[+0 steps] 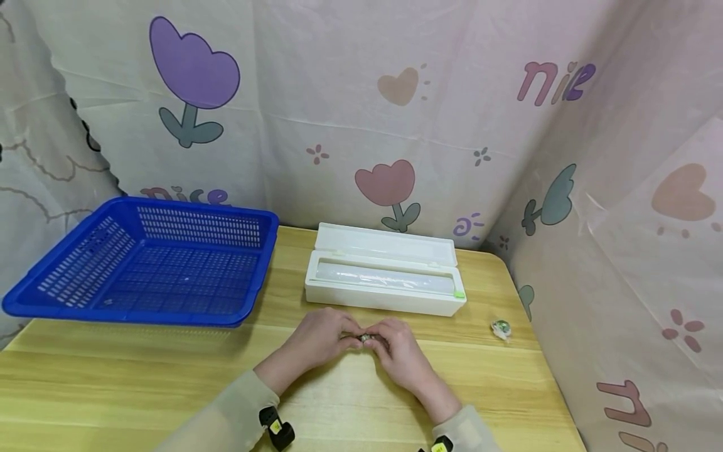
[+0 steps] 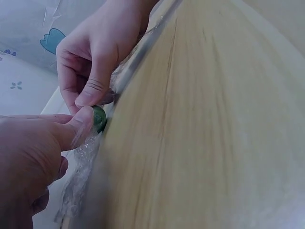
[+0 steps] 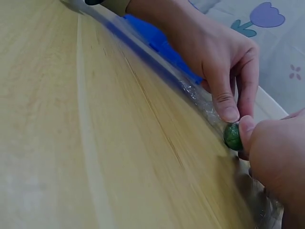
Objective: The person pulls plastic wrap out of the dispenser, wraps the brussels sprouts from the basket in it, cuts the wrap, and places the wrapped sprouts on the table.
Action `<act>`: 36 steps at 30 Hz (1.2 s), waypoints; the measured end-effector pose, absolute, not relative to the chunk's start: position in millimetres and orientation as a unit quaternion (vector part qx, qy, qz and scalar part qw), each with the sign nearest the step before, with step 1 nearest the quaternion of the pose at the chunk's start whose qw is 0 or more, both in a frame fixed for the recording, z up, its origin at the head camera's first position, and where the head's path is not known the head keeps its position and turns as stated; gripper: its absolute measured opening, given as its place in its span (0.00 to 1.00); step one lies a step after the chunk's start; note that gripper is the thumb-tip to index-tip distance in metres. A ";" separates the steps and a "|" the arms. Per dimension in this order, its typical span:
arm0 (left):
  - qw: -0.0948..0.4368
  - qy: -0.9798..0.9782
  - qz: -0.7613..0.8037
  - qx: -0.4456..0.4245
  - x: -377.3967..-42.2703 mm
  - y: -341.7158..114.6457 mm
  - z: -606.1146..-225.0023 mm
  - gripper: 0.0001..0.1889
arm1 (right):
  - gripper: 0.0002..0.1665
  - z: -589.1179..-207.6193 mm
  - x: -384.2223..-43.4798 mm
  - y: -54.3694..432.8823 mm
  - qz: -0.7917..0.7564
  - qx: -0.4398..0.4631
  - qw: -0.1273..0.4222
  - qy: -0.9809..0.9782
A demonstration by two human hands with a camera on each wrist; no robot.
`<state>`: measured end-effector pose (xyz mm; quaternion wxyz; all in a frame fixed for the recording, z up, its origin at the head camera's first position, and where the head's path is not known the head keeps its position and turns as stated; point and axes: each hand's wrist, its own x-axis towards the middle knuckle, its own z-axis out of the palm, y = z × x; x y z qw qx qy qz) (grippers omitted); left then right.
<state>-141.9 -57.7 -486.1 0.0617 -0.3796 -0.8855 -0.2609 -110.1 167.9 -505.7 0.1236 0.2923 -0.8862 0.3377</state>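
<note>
Both hands meet over the table in front of the white box. Between their fingertips is a small round dark green ball (image 3: pixel 233 137) with clear plastic film (image 2: pixel 81 174) around it. My left hand (image 1: pixel 323 337) pinches it from the left, and my right hand (image 1: pixel 400 353) grips it from the other side. In the head view the fingers hide most of the ball. Film trails out beyond the fingers in both wrist views. Just behind the hands stands the white cling film dispenser (image 1: pixel 381 299), its lid (image 1: pixel 384 243) raised, with a roll of film (image 1: pixel 384 276) inside.
A blue plastic basket (image 1: pixel 234 319) stands at the back left of the wooden table (image 1: pixel 113 389). Near the right edge lies a small green film-wrapped thing (image 1: pixel 501 329). The dispenser has a green slider (image 1: pixel 459 294). Printed curtains (image 1: pixel 316 81) hang behind and beside the table.
</note>
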 end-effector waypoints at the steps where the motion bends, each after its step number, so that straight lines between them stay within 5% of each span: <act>1: 0.060 -0.886 -0.262 -0.378 -142.2 -58.1 -486.6 0.14 | 0.07 -506.0 -109.8 167.4 0.337 0.289 0.122 -0.887; 12: 0.027 -0.882 -0.264 -0.388 -138.5 -56.6 -488.4 0.12 | 0.05 -502.8 -105.3 168.5 0.332 0.277 0.124 -0.893; 20: 0.013 -0.894 -0.272 -0.357 -137.7 -54.9 -490.8 0.11 | 0.17 -502.6 -107.7 174.6 0.329 0.341 0.150 -0.868; 29: 0.093 -0.888 -0.258 -0.369 -135.7 -53.6 -487.9 0.07 | 0.14 -510.2 -113.1 174.3 0.281 0.342 0.201 -0.874; 36: 0.084 -0.890 -0.221 -0.390 -135.5 -55.9 -485.3 0.14 | 0.14 -507.7 -111.4 172.1 0.262 0.326 0.195 -0.887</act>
